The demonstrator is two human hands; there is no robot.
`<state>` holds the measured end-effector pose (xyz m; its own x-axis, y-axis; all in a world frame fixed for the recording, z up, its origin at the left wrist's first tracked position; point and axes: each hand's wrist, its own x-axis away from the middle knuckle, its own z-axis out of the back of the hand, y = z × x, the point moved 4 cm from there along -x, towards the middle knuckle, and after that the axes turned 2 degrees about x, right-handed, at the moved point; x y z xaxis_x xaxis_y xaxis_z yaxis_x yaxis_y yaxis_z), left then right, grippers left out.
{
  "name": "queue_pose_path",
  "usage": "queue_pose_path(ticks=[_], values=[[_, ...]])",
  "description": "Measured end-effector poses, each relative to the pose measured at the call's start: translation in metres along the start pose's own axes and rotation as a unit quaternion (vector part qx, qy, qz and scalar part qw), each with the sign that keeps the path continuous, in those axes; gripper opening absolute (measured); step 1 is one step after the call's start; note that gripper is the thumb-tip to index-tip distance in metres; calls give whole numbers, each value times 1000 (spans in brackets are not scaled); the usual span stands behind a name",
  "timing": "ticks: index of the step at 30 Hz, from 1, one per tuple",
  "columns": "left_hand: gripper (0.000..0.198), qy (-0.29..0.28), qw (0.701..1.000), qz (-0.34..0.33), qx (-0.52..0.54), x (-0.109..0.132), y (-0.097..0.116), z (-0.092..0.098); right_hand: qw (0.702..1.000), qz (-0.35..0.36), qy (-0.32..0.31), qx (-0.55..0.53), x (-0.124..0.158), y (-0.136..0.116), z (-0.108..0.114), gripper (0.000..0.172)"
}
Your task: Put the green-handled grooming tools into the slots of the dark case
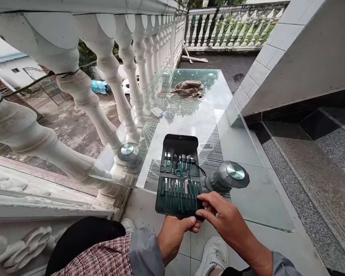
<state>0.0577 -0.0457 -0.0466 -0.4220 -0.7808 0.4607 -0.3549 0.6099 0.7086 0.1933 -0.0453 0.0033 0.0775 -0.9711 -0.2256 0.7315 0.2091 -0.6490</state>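
An unfolded black manicure set case (180, 142) is propped over the near edge of the glass table. My left hand (175, 234) grips its bottom edge from below, thumb on the near side. Two rows of green-handled tools fill it: scissors (181, 172) and nail clippers (186, 163) in the upper row, slim picks and files (179, 195) under straps in the lower row. At the case's lower right corner, my right hand (221, 212) has thumb and forefinger curled in beside the end tool. What lies between those fingertips is too small to make out.
The glass table (247, 199) rests on dark round legs with shiny caps (235, 170). A crumpled brown cloth (188, 89) and a small card (157, 112) lie on it. White balusters (100, 69) line the left; stone steps (313, 172) rise at right.
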Motion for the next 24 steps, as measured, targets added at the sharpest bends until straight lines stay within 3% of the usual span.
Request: queue_pose_path(ticks=[6,17,21,24], values=[[37,-3,1000,1,-2,0,-2,0,999,43,14,27,1,-1,-4,12],[31,-4,1000,8,-19,1,-5,1,996,-4,60,69,-2,-9,-4,10],[35,-6,1000,14,-19,2,-4,0,1000,-20,9,2,-2,-4,2,5],[36,-17,1000,8,-13,2,-2,0,1000,-18,-23,-1,0,-4,7,13]])
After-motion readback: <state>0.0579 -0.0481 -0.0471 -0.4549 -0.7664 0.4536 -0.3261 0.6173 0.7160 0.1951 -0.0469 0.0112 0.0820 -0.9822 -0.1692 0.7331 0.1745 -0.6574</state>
